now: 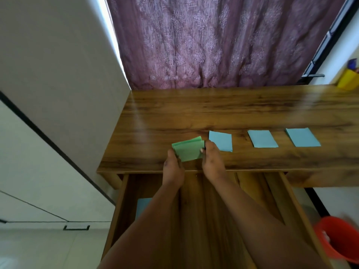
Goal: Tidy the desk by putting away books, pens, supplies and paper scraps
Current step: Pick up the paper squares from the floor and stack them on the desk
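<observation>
Green paper stack (188, 151) sits at the desk's (174, 117) near edge, pinched between left hand (173, 167) and right hand (211, 162). Best to square its edges, then lower it into the open drawer (213, 210) below; three blue papers (263, 138) remain rightward.

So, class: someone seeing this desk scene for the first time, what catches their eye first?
Probably the green paper stack, gripped by the left hand and right hand at the desk's near edge. Next, three blue papers in a row to its right, above the open drawer.
</observation>
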